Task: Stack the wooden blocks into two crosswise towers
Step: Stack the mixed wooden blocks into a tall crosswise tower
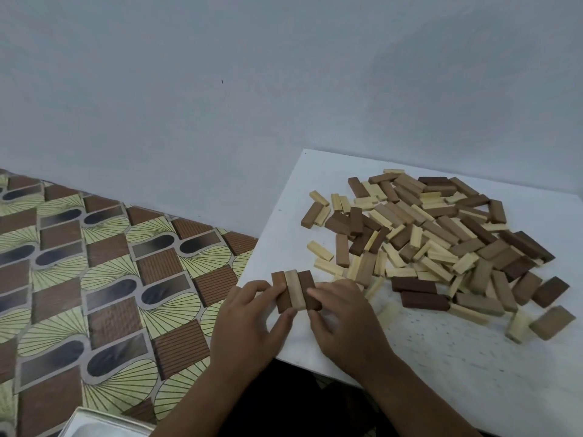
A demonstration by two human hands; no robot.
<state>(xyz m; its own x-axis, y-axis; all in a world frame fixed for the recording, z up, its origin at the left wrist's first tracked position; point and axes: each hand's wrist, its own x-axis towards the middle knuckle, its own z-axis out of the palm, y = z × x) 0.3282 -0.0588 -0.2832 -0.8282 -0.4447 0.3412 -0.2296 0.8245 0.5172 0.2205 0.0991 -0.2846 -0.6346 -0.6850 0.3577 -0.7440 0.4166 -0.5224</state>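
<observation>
Three wooden blocks (pixel 295 287) lie side by side on the white table (pixel 441 357) near its left edge: dark brown, pale, dark brown. My left hand (pixel 249 323) pinches the row from the left, fingers on the left dark block and thumb at its near end. My right hand (pixel 344 320) pinches it from the right, fingers on the right dark block. A big loose pile of blocks (pixel 435 234) in pale, mid-brown and dark wood covers the table to the right.
The table's left edge runs just beside the three-block row, with patterned floor (pixel 110 279) below it. A grey wall (pixel 284 89) rises behind. A pale tray-like object (pixel 104 425) shows at the bottom left.
</observation>
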